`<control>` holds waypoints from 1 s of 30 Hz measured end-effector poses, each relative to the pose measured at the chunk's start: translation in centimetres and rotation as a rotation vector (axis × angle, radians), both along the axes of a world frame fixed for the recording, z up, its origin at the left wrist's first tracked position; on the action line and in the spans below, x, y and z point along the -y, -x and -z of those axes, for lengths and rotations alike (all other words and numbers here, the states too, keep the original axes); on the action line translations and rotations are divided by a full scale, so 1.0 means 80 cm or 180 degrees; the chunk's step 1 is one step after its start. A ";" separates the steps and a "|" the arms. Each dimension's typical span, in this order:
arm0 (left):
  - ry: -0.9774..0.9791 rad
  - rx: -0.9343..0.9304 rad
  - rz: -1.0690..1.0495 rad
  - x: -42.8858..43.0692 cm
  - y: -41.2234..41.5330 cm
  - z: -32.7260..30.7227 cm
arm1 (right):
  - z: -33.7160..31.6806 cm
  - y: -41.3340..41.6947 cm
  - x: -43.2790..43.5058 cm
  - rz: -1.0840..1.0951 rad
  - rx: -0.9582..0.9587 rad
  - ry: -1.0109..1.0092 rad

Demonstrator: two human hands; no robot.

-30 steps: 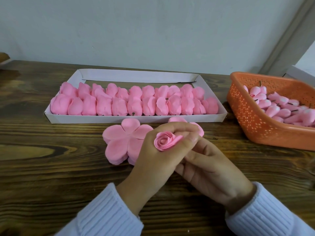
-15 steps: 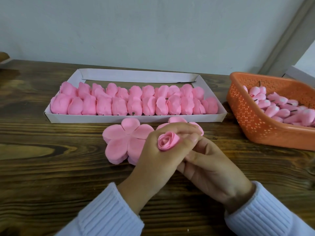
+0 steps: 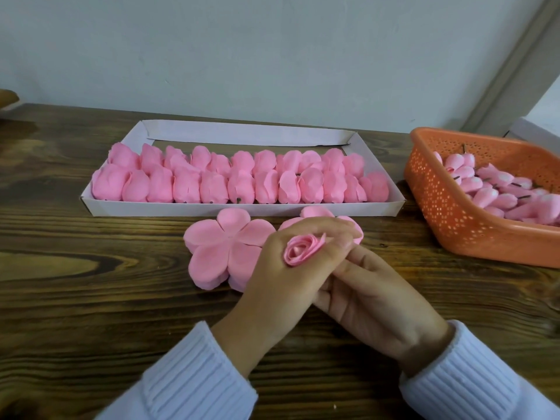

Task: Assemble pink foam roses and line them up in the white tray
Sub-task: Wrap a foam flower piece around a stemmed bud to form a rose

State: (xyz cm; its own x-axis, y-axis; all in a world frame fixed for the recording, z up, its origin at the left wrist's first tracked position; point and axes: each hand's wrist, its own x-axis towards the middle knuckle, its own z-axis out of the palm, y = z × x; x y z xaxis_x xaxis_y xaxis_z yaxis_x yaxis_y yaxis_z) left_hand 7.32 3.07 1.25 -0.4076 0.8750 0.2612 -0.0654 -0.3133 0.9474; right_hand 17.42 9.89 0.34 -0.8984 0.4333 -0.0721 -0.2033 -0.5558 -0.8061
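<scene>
The left hand clamps its fingers around the rose, with the right hand cupped beneath it, likely steadying the stem, just before the white tray for short transfer.

The wooden table carries a white tray, orange basket and petal stacks.

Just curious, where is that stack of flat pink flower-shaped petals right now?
In the head view, the petal stack lies on the wooden table, just in front of the white tray, immediately left of the left hand.
</scene>
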 end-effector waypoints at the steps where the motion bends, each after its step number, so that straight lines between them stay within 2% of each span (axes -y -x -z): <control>1: -0.0065 -0.0004 -0.0014 0.000 0.000 0.001 | -0.001 0.000 -0.001 -0.0047 -0.0140 -0.0025; 5: -0.0163 -0.0023 0.0023 0.001 0.001 0.005 | -0.004 -0.001 0.000 -0.0160 -0.0441 -0.0022; 14: -0.0490 0.0211 0.0269 0.003 0.005 0.004 | -0.003 -0.005 -0.002 0.0269 -0.0105 -0.0706; 17: -0.0491 0.0305 0.0364 0.002 0.008 0.005 | -0.007 -0.005 0.000 0.0520 0.0041 -0.1620; 19: -0.0441 0.0616 0.0431 0.001 0.010 0.006 | -0.012 -0.005 0.004 0.0690 0.0174 -0.2240; 24: -0.0204 0.0850 -0.0168 -0.002 0.012 0.011 | -0.016 0.000 0.018 0.2134 0.0816 -0.3933; 27: -0.0302 0.0747 -0.0241 -0.004 0.010 0.009 | -0.019 0.003 0.026 0.2241 0.0767 -0.4458; 30: -0.0374 0.0698 -0.0291 -0.005 0.010 0.007 | -0.023 0.006 0.028 0.1968 0.0849 -0.4539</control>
